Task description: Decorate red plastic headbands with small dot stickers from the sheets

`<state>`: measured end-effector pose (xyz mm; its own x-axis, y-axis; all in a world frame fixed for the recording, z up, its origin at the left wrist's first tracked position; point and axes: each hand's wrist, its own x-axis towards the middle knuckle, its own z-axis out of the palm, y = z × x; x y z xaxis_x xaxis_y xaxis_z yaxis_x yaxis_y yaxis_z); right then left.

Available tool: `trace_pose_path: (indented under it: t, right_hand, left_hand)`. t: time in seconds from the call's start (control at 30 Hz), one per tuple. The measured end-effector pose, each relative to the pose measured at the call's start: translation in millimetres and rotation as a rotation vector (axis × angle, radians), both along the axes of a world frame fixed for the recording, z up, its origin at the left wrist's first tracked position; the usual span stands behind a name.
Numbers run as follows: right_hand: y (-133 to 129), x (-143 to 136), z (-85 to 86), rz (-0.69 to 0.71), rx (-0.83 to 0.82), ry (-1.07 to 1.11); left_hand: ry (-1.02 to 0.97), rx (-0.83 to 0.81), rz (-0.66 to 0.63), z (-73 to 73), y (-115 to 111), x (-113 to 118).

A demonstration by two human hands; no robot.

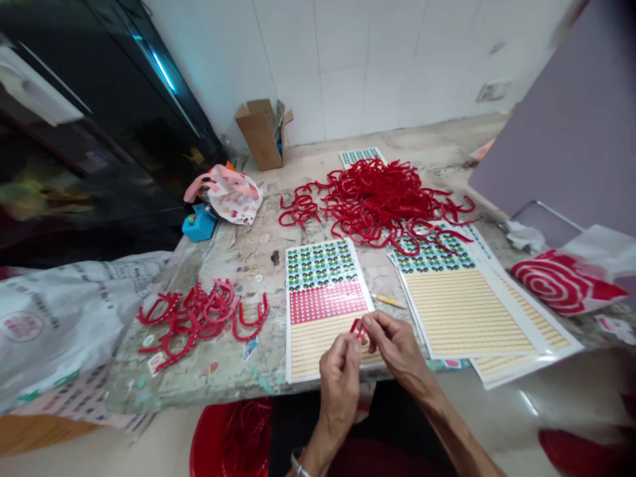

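Note:
My left hand (340,374) and my right hand (397,344) meet above the front edge of the table. Both are pinched on a small red curved strip (358,329), partly covered by the fingers. Beneath them lies a printed sheet (322,301) with blue-green, pink dotted and yellow striped bands; the hands hide its lower right part. A loose group of red curved strips (201,318), some with pale dots, sits to the left. Farther back is a big heap of plain red curved strips (380,199).
More printed sheets (467,311) are stacked at right, with a yellowish pen-like tool (388,301) beside them. A red-and-white packet (566,281), blue box (199,224), cloth bag (231,195) and cardboard box (261,136) stand around. A red stool (206,440) is below the table edge.

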<state>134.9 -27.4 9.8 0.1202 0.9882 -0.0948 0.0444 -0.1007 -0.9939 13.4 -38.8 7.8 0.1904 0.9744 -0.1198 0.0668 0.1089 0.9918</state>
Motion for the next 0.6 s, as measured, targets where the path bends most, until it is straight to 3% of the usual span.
trace_pose_path:
  t: [0.13, 0.27, 0.43, 0.6]
  right_hand:
    - [4, 4, -4.4, -0.003, -0.014, 0.068]
    - [7, 0, -18.5, -0.008, -0.062, 0.131]
    - [13, -9, -25.2, 0.025, -0.025, 0.022]
    - [16, -19, -28.3, 0.123, -0.03, -0.206]
  left_hand:
    - [-0.036, 0.086, -0.084, 0.7, 4, 2]
    - [-0.022, 0.165, -0.089, -2.1, 8, -2]
    - [0.243, 0.477, 0.052, -5.0, 17, -27]
    - [0.568, 0.547, 0.255, -12.5, 45, -75]
